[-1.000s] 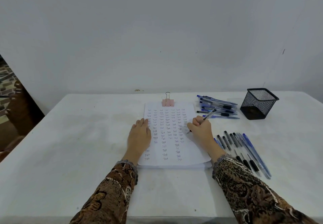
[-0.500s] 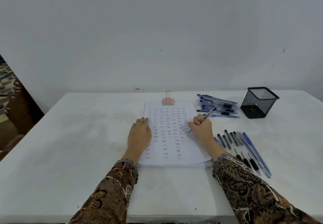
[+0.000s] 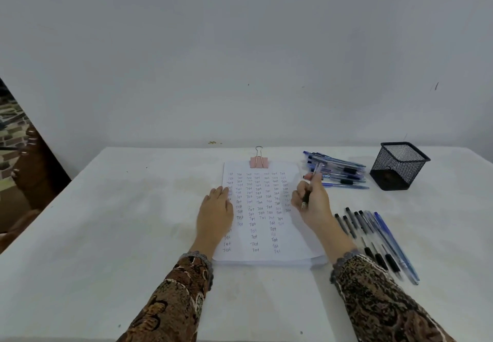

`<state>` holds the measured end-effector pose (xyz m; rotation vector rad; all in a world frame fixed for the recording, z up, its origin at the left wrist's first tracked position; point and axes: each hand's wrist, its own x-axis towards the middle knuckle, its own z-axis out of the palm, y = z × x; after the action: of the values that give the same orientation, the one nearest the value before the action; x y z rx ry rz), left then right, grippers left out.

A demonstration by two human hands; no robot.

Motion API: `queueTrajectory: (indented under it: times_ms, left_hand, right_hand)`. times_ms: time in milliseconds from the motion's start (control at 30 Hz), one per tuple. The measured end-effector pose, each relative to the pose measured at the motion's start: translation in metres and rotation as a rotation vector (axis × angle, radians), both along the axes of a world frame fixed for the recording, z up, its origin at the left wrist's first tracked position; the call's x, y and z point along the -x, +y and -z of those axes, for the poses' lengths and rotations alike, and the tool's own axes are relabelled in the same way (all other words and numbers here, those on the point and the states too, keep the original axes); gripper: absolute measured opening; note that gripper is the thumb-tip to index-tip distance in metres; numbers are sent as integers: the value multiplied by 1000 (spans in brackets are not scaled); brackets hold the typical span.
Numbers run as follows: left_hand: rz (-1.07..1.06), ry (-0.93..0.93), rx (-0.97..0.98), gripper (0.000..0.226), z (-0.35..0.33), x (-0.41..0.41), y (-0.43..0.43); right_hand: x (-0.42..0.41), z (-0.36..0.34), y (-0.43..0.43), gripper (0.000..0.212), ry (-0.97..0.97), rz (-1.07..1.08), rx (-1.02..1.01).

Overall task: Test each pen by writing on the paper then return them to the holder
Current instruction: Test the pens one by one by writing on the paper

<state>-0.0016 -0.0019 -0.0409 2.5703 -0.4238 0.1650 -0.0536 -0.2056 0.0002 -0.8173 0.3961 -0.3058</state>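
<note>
A sheet of paper [image 3: 290, 237] covered in rows of small written words lies in the middle of the table, held by a pink binder clip [image 3: 258, 161] at its top. My left hand [image 3: 215, 208] rests flat on the paper's left edge. My right hand [image 3: 310, 203] grips a pen [image 3: 312, 181] at the paper's right edge, tip lifted off the sheet and pointing toward me. A black mesh holder [image 3: 400, 165] stands empty at the far right. A pile of pens [image 3: 338, 171] lies between paper and holder. A row of pens [image 3: 378, 240] lies right of my right wrist.
The white table [image 3: 106, 235] runs to a plain wall at the back. A dark patterned object [image 3: 24, 171] stands off the table's left side. My patterned sleeves [image 3: 176, 301] cross the near edge.
My right hand has lifted the pen off the paper and turned it, so its tip now points toward me. My left hand has stayed on the paper.
</note>
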Motion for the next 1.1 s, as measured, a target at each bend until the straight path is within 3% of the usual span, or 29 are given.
queueTrajectory:
  times_ms: [133, 233, 633, 733, 833, 967, 1100]
  left_hand:
    - [9, -26, -29, 45, 1, -2, 0]
    - [4, -27, -29, 45, 1, -2, 0]
    - [10, -21, 1, 43, -2, -1, 2]
    - [12, 2, 12, 44, -1, -1, 2]
    - [12, -7, 18, 43, 0, -2, 2]
    - [11, -41, 11, 43, 0, -1, 1]
    - [12, -35, -1, 43, -2, 0, 0]
  right_hand:
    - [-1, 9, 12, 29, -114, 8, -322]
    - [-2, 20, 17, 34, -133, 75, -456]
    - [1, 16, 30, 39, 5, 214, -413]
    - [15, -5, 12, 31, 101, 148, -133]
    - [42, -25, -33, 21, 331, 112, 463]
    - [78, -25, -102, 19, 703, 255, 1157]
    - [92, -6, -143, 14, 1055, 42, 1285]
